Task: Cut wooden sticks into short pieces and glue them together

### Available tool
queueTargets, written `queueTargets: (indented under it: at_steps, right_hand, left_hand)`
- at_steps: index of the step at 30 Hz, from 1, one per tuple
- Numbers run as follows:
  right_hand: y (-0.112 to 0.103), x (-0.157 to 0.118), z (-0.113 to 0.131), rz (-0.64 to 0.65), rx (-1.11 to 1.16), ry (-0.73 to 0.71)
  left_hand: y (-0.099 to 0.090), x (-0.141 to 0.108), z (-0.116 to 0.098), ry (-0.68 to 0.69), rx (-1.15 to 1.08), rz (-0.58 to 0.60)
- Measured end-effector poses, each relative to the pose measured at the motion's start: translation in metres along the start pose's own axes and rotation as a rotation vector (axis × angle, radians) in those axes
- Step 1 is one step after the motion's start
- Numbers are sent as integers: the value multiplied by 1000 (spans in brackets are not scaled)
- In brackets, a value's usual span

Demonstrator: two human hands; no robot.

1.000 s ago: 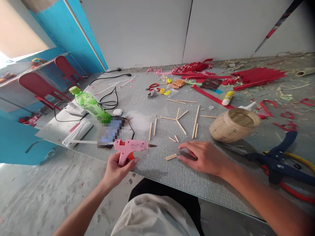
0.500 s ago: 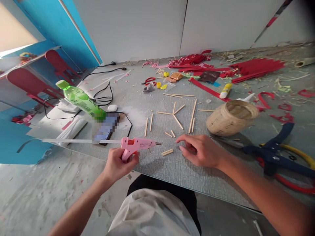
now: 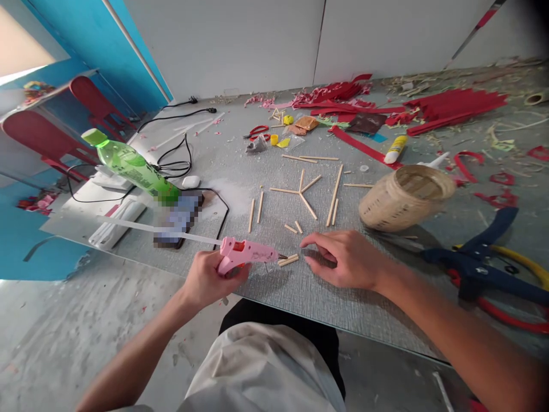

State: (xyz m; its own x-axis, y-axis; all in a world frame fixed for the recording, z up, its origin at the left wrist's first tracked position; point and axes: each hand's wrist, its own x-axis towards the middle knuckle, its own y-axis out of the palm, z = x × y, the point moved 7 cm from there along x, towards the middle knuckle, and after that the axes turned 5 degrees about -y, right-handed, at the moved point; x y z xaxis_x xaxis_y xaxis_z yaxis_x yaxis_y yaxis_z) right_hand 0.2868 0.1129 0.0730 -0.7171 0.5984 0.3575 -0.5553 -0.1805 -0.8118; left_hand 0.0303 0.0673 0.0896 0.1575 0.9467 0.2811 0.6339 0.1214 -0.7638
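Observation:
My left hand (image 3: 214, 277) is wrapped round the handle of a pink hot glue gun (image 3: 249, 254), a long clear glue stick (image 3: 158, 230) sticking out of its back. The nozzle points right, just over or against a pair of short wooden sticks (image 3: 288, 261); I cannot tell if it touches. To the right of them my right hand (image 3: 343, 258) hovers low over the table with thumb and forefinger apart, holding nothing. Two smaller stick pieces (image 3: 294, 228) lie just beyond its fingertips. Farther back, several sticks form a branching figure (image 3: 301, 192), with longer sticks (image 3: 335, 195) beside it.
A tan jar (image 3: 386, 200) and large blue-handled cutters (image 3: 480, 257) stand and lie at right. On the left are a phone (image 3: 180, 220), a green bottle (image 3: 132, 166) and black cables (image 3: 175, 166). Red paper strips (image 3: 454, 111), a glue bottle (image 3: 395, 150) and red scissors (image 3: 258, 131) lie farther back.
The glue gun has moved right and tipped nose-down, bringing its nozzle to the pair of short sticks. My right hand stays nearly in place, its thumb and forefinger still apart.

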Motion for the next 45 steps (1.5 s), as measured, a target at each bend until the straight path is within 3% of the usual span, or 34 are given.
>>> queueTargets:
  at_steps: [31, 45]
  right_hand:
    - [12, 0, 0, 34, 11, -8]
    - [9, 2, 2, 26, 14, -22]
  left_hand:
    - [4, -5, 5, -3, 155, -51]
    - [4, -2, 6, -54, 173, 4]
